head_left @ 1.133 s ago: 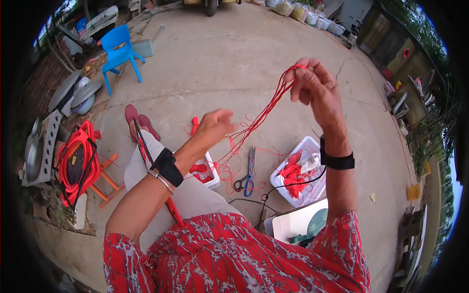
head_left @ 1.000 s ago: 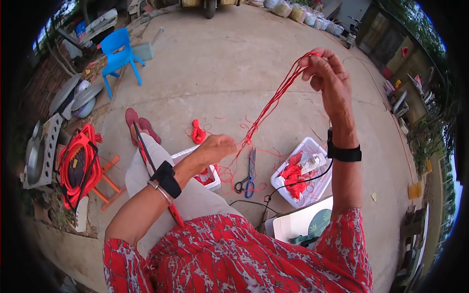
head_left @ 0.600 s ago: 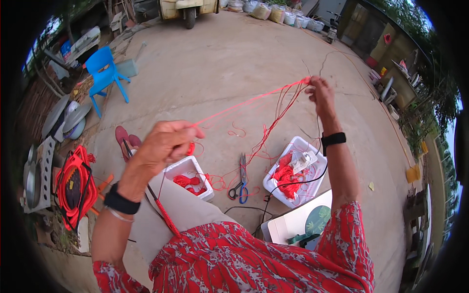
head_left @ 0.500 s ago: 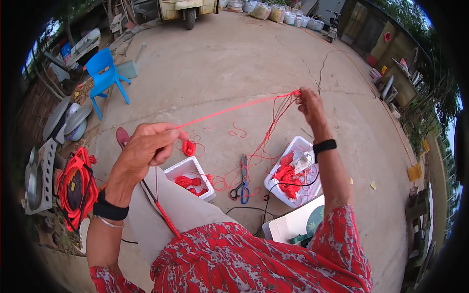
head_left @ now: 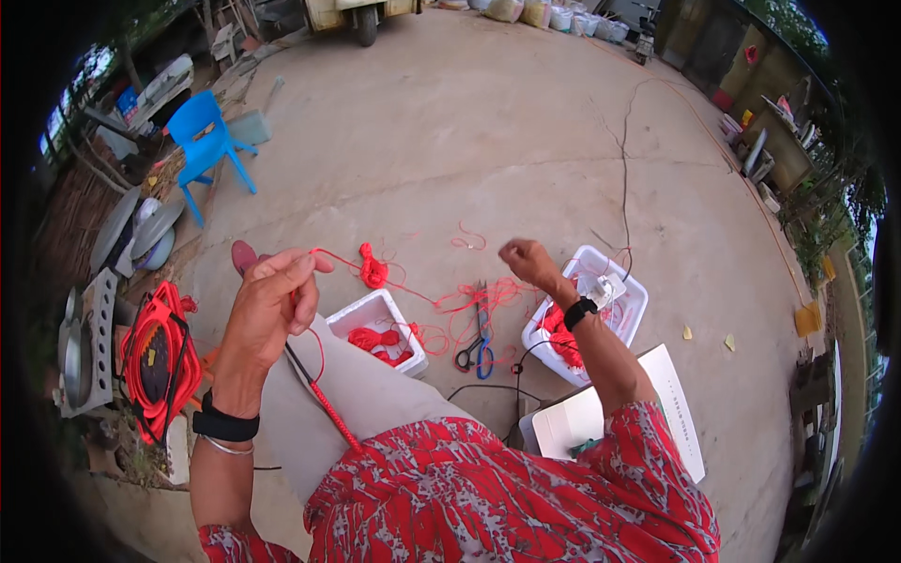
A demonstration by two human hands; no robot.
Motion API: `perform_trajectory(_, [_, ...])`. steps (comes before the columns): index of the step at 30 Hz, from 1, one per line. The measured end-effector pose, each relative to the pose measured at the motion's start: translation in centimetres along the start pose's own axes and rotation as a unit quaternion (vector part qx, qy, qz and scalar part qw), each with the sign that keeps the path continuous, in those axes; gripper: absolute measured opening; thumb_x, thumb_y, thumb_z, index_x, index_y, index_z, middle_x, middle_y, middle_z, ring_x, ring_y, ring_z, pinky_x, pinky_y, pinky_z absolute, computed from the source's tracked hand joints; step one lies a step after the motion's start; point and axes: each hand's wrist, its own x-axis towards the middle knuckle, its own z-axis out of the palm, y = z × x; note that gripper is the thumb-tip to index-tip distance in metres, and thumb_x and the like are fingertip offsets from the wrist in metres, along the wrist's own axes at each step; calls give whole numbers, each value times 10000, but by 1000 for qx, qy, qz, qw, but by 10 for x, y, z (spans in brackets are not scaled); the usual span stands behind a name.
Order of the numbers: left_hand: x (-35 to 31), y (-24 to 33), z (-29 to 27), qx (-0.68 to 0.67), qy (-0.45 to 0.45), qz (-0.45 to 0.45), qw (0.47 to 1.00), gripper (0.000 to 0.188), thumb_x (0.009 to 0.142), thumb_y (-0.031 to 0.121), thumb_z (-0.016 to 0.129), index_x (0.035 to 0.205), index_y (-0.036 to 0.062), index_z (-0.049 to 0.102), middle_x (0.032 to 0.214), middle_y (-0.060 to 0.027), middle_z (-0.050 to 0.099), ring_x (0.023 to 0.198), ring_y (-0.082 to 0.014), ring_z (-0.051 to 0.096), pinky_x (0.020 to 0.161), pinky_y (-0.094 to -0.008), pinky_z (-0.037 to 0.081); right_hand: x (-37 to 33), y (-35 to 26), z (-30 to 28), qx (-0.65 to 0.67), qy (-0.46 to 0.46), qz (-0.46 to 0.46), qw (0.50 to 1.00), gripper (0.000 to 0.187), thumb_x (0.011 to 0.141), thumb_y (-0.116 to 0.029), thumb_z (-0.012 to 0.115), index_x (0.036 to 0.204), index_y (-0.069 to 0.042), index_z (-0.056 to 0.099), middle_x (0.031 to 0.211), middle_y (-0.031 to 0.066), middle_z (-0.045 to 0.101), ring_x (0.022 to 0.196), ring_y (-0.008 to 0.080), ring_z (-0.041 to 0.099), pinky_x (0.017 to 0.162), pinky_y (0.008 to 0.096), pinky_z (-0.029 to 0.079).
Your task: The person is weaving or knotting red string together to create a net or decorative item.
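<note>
My left hand [head_left: 272, 305] is closed in a pinch on a thin red cord [head_left: 404, 287]. One length of it runs slackly right to a loose tangle on the concrete. Another drops from the hand to a dark rod wrapped in red cord [head_left: 335, 413] that reaches my lap. My right hand [head_left: 533, 263], fingers curled, hovers left of a white plastic basket [head_left: 631, 314]; whatever it may hold is hidden. Below it lie blue-and-black-handled scissors [head_left: 483, 328] among the cord. A white foam box [head_left: 413, 364] holds red cord bundles [head_left: 380, 342]. Another red bundle [head_left: 373, 266] rests on the ground.
The basket holds red cord and a white device with a black cable [head_left: 626, 178]. A white box lid [head_left: 671, 403] is beside my right arm. At left stand a blue chair [head_left: 205, 141] and a red cable reel [head_left: 160, 366]. A three-wheeled vehicle [head_left: 366, 23] is parked far back.
My right hand has come down and left, nearer to me. The cord stretched tight between my hands is slack now, and its strands have dropped onto the ground around the scissors.
</note>
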Motion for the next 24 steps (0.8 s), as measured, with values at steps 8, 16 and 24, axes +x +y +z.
perform_trajectory(8, [-8,-6,24,70,-94,-55,992,267,927,217,506,981,-20,615,528,2,472,413,-61,387,380,-208,278,-2,-253,-17,401,-109,-179,892,331,839,-151,668,1140,-29,601,1020,54,638,919,122,585,784,281,491])
perform_trajectory(16, [-65,14,-69,-170,96,159,968,172,969,172,450,968,19,529,690,-25,447,611,-99,427,527,-229,366,6,-132,-55,369,-126,-6,921,127,859,-150,660,904,-32,665,810,-12,638,788,76,578,727,251,477])
perform_trajectory(24, [-137,-62,-122,-230,130,167,950,101,880,100,508,862,7,544,978,-116,571,1012,-224,518,1026,-328,340,-22,-65,-65,277,-66,71,956,258,869,-275,628,912,-28,688,722,9,622,682,91,546,696,264,464])
